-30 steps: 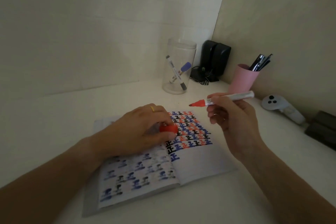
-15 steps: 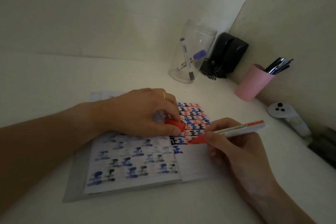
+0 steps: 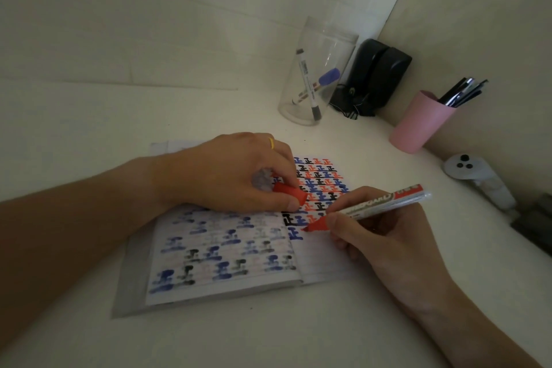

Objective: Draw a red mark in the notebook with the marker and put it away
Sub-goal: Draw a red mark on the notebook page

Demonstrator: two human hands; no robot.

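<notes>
An open notebook (image 3: 322,260) lies on the white desk, its pages filled with rows of red, blue and black marks. My right hand (image 3: 385,245) grips the red marker (image 3: 376,203), uncapped, with its red tip touching the right page just right of a blue mark. My left hand (image 3: 227,176) rests on the notebook's left page and pinches the marker's red cap (image 3: 291,192) between thumb and fingers.
A clear jar (image 3: 316,75) holding two markers stands behind the notebook. A black device (image 3: 376,78) sits in the corner, a pink cup (image 3: 421,122) of pens to its right, and a white controller (image 3: 478,176) by the right wall.
My right hand came down from mid-air and brought the marker tip onto the right page. The left hand stayed on the notebook with the cap. The camera tilted closer.
</notes>
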